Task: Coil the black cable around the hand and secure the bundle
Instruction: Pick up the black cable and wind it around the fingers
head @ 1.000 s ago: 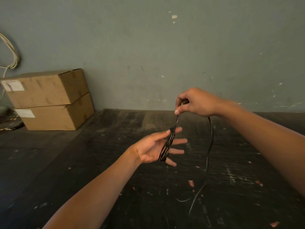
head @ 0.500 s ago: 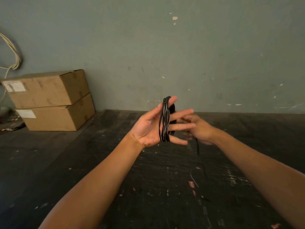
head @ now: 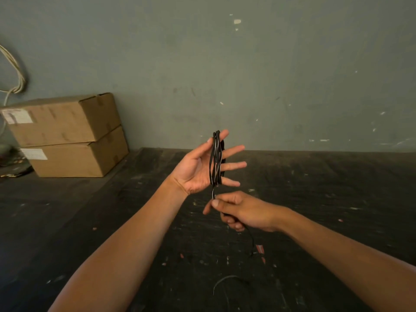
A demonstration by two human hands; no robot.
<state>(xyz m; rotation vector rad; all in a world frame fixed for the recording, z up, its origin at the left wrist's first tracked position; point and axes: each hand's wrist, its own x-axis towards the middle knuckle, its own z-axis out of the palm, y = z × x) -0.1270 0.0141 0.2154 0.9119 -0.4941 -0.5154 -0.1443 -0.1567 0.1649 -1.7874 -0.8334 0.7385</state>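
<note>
Around the spread fingers of the left hand the black cable is looped; just below, it is pinched by the right hand. If tension is lost, loops could slip off.

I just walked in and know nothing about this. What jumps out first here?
At centre, a raised left hand with fingers spread has a black cable looped round it. Just below, the right hand pinches the cable's loose end, which trails down to the dark floor. Two stacked cardboard boxes stand at the left, by the grey wall.
</note>
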